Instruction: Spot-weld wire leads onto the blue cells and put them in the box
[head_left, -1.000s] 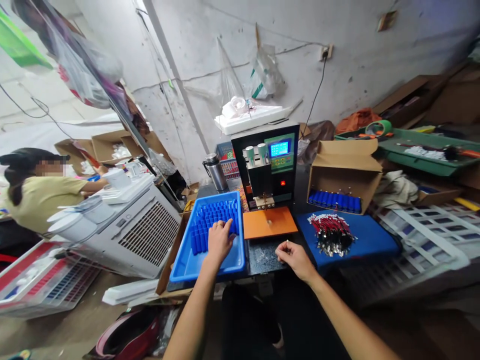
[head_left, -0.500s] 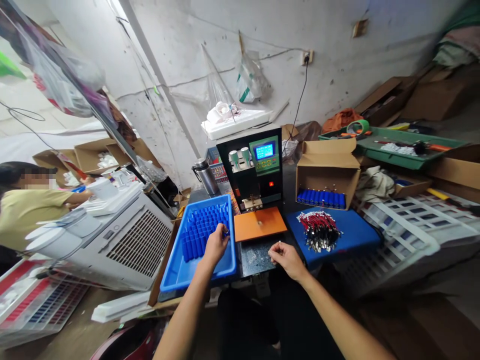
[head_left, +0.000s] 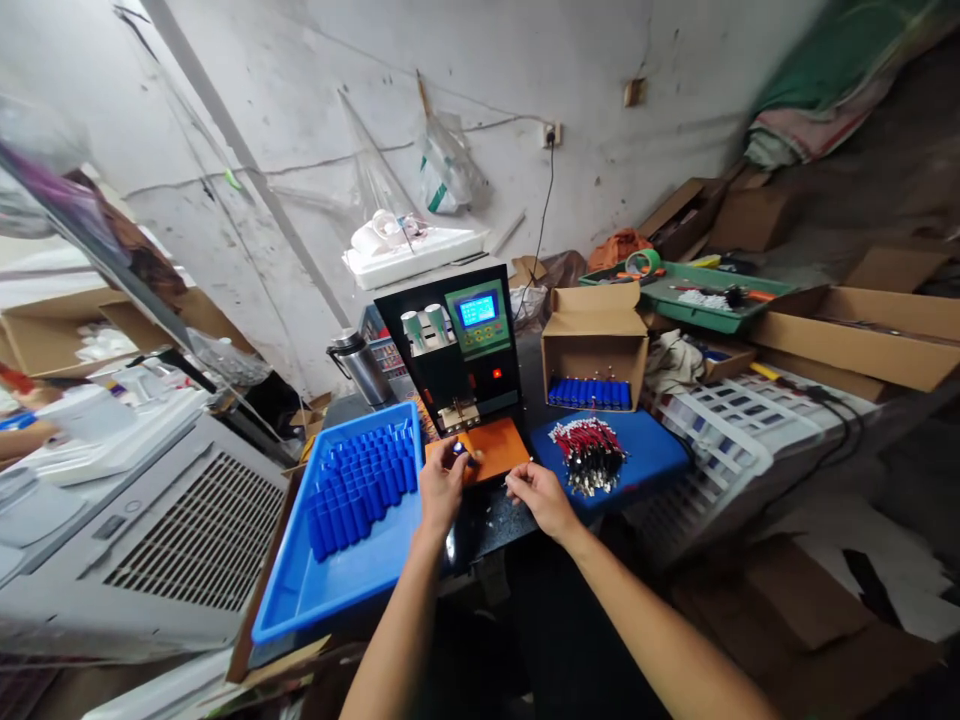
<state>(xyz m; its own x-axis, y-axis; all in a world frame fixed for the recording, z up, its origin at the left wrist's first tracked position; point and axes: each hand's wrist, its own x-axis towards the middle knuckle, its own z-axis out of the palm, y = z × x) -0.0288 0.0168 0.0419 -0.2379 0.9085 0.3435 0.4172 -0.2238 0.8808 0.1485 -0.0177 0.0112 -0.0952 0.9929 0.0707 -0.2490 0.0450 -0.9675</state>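
Note:
My left hand (head_left: 441,487) is closed round a blue cylindrical battery cell (head_left: 459,450), over the left front of the orange plate (head_left: 498,447). Most of the cell is hidden by the fingers. Just right of it, my right hand (head_left: 543,497) is pinched near the plate's front edge; a tiny pale bit shows at the fingertips, too small to name. Behind the plate stands a black spot welder (head_left: 491,400) with a lit screen. Rows of upright blue cells (head_left: 360,490) fill much of the blue tray (head_left: 289,592) on the left.
Red and black wire leads with white connectors (head_left: 589,455) lie on a blue pad (head_left: 652,450) at right. Behind them, an open cardboard box (head_left: 592,340) holds more blue cells. A steel flask (head_left: 364,368) stands behind the tray. A grey air cooler (head_left: 187,520) is at far left.
My left hand has moved from the tray to the orange plate, bringing a blue battery cell. My right hand stays pinched near the plate's front. The view has turned right.

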